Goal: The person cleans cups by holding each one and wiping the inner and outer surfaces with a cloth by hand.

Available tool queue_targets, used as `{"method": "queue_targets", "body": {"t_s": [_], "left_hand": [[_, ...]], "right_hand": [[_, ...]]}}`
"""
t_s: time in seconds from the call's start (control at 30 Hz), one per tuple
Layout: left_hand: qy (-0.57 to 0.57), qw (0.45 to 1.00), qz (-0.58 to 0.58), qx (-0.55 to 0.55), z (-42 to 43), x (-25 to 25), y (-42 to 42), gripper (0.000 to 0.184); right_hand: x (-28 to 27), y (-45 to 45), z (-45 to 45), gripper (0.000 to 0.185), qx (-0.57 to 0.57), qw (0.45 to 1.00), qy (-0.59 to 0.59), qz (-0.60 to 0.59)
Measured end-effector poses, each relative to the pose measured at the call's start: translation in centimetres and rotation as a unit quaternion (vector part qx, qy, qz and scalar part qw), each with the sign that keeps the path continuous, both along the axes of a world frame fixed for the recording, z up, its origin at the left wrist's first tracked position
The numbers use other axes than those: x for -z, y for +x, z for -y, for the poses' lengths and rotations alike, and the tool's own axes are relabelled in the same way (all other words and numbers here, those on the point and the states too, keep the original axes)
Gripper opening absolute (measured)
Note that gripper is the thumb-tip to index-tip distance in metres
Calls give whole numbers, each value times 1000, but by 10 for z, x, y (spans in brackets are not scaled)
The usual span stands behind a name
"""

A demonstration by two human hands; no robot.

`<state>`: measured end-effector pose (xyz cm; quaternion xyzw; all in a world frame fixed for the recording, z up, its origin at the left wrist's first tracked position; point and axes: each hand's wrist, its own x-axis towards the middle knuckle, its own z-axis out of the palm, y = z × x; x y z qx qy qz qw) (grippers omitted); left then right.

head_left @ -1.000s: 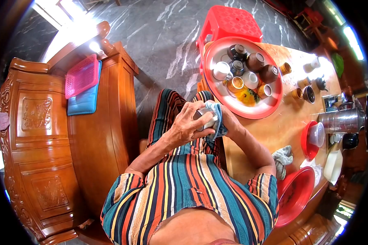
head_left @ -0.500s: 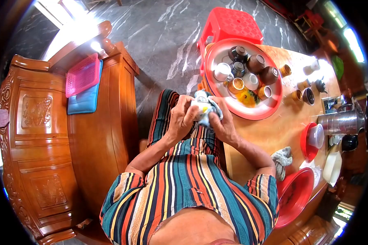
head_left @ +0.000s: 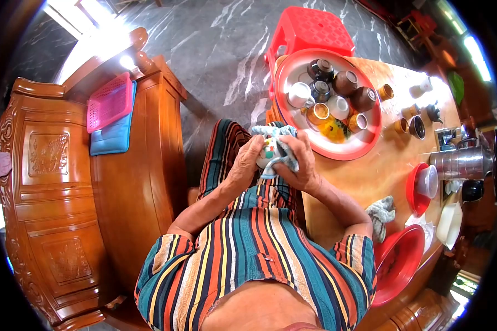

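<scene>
Above my lap, a white cup (head_left: pixel 266 156) with a coloured pattern is held between both hands. A light blue cloth (head_left: pixel 275 131) lies over its far side and hangs down around its right side. My left hand (head_left: pixel 245 163) is closed on the cup's left side. On the right, my right hand (head_left: pixel 300 163) presses the cloth against the cup, fingers bent. To the right of my hands, a red-rimmed round tray (head_left: pixel 343 153) holds several cups, brown, black, white and yellow-brown ones, most of them upside down or on their sides.
A wooden table (head_left: pixel 337 193) bears more small cups, a grey cloth (head_left: pixel 381 217), a red basin (head_left: pixel 398 265), a red dish (head_left: pixel 416 197) and a metal pot (head_left: pixel 459 164). Beyond it stands a red stool (head_left: pixel 320 30). On the left, a pink basket (head_left: pixel 109 103) rests on a wooden bench (head_left: pixel 141 149).
The cup has turned in my hands, so its patterned side now shows. The cloth has shifted over its far side, and my fingers have moved around it.
</scene>
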<state>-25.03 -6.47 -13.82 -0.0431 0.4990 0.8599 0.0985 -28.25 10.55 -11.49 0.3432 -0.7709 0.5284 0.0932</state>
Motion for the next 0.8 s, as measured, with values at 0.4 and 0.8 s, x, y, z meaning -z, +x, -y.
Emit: {"method": "queue_targets", "body": {"t_s": [0.4,0.8], "left_hand": [[8,996,-40,80,-9,-11,5,51],[-2,984,-160,-81,-2,-14,-5,59]], "right_hand": [[11,-11,7,27,19,911,-181,371],[0,4,9,41,-1,975,-73,211]]}}
